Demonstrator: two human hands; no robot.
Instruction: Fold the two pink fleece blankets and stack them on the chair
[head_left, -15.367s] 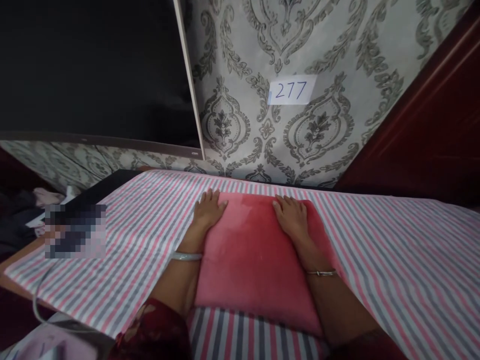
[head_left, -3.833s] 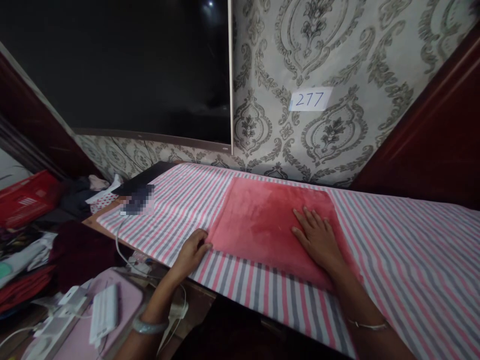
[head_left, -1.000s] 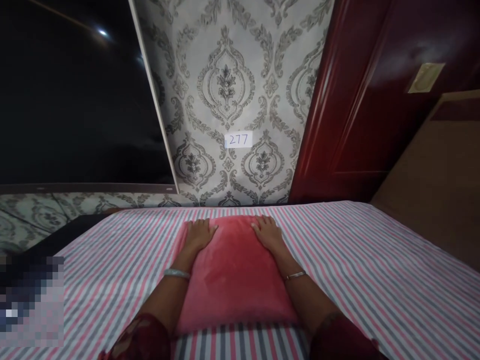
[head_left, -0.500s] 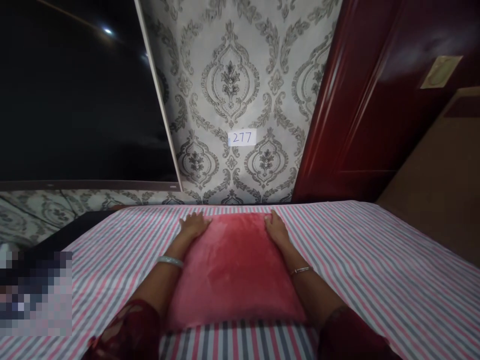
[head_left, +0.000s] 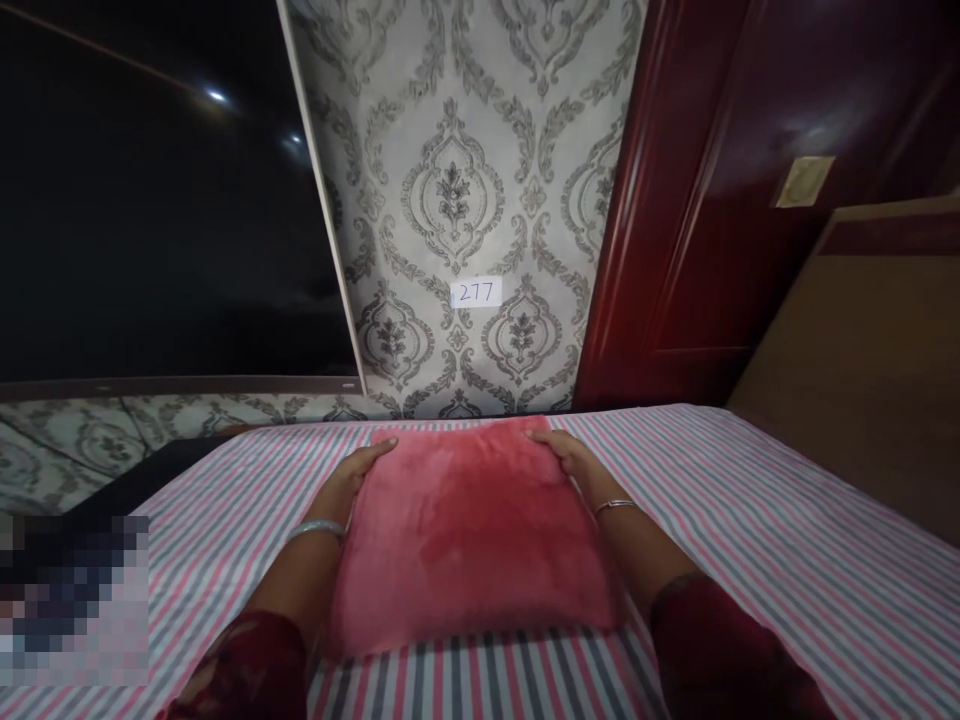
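Observation:
A folded pink-red plush cloth (head_left: 469,530) lies flat on a pink, grey and white striped sheet (head_left: 757,540). My left hand (head_left: 352,475) rests against the cloth's far left edge, fingers stretched along it. Against the far right edge lies my right hand (head_left: 566,455), its fingers curved at the corner. Both wrists carry bangles and both forearms run along the cloth's sides. Whether the fingers pinch the cloth is hard to tell.
Patterned grey wallpaper with a paper label reading 277 (head_left: 475,292) stands right behind the surface. A dark screen (head_left: 150,220) fills the upper left, a dark red door (head_left: 750,180) the upper right. A brown board (head_left: 862,370) rises at the right.
My hands have slid off the top of the cloth outward to its far side edges. The cloth's far end looks squarer and flatter than a second ago.

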